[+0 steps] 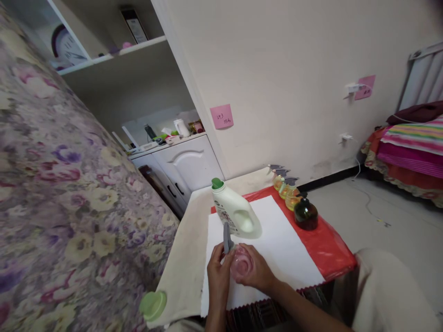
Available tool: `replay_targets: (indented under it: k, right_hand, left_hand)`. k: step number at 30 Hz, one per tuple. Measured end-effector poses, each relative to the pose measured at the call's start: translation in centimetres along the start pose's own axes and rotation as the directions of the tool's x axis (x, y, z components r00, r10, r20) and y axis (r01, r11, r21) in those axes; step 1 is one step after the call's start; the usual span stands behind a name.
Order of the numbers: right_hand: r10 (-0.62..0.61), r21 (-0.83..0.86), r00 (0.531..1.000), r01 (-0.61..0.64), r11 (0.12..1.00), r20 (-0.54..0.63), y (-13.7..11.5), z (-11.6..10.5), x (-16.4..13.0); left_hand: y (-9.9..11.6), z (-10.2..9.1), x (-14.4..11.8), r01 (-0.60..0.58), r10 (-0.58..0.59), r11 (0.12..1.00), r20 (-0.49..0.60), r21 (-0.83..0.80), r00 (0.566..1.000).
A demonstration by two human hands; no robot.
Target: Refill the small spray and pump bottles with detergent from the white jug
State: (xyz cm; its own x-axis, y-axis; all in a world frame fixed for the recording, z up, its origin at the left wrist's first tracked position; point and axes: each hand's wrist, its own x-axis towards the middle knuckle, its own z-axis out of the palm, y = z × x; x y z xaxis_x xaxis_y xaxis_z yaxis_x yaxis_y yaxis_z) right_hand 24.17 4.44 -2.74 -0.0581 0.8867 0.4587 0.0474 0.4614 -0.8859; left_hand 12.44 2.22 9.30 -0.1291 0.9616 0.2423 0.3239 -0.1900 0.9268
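A small clear pinkish spray bottle (pixel 242 263) with a grey trigger head (pixel 227 237) is held tilted over the front of the white sheet (pixel 277 253). My left hand (pixel 218 267) is closed around the neck, close under the trigger head. Wrapped about the bottle's body is my right hand (pixel 258 269). Just beyond both hands stands a pale green detergent jug (pixel 238 212), its cap off and a green spout (pixel 217 183) showing at the mouth. A light green cap (pixel 152 305) lies at the table's near left corner.
Along the right side, on red plastic (pixel 332 253), stand several spray bottles with yellow liquid (pixel 292 198) and a dark green round bottle (pixel 306 214). A floral curtain (pixel 86 207) hangs at the left. Behind the table are a white cabinet (pixel 194 166) and the wall.
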Motion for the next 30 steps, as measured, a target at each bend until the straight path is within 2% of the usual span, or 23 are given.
replay_targets:
  k: [3,9,13,15,21,24,30]
  right_hand:
    - [-0.01,0.018,0.998,0.009,1.0,0.061,-0.7,-0.4,-0.1]
    - [0.026,0.001,0.991,-0.027,1.0,0.134,-2.2,-1.1,-0.3]
    - [0.036,-0.021,0.989,-0.033,0.999,0.145,-2.2,-1.1,-0.3]
    - [0.034,-0.029,0.988,-0.03,0.999,0.149,-2.0,-1.0,-0.3]
    - [0.029,-0.05,0.99,-0.023,0.998,0.137,-1.5,-0.6,-0.3]
    - [0.03,-0.054,0.989,-0.022,0.998,0.145,-1.4,-0.7,-0.3]
    - [0.04,-0.047,0.985,-0.032,0.998,0.169,-1.3,-1.0,-0.3]
  left_hand:
    - [0.2,-0.6,-0.2,-0.037,0.037,0.999,0.047,-0.001,0.998]
    - [-0.9,-1.8,-0.4,0.086,-0.074,0.992,0.121,-0.097,0.99]
    - [-0.9,-2.2,-0.3,0.099,-0.08,0.988,0.159,-0.118,0.984]
    - [-0.6,-2.2,-0.4,0.09,-0.072,0.99,0.155,-0.112,0.985]
    - [-0.5,-1.3,-0.4,0.037,-0.036,0.999,0.033,-0.031,0.999]
    - [-0.4,-1.4,-0.4,0.023,-0.021,0.999,0.055,-0.03,0.998]
    - [0.2,-2.2,-0.6,0.072,-0.05,0.988,0.155,-0.136,0.987]
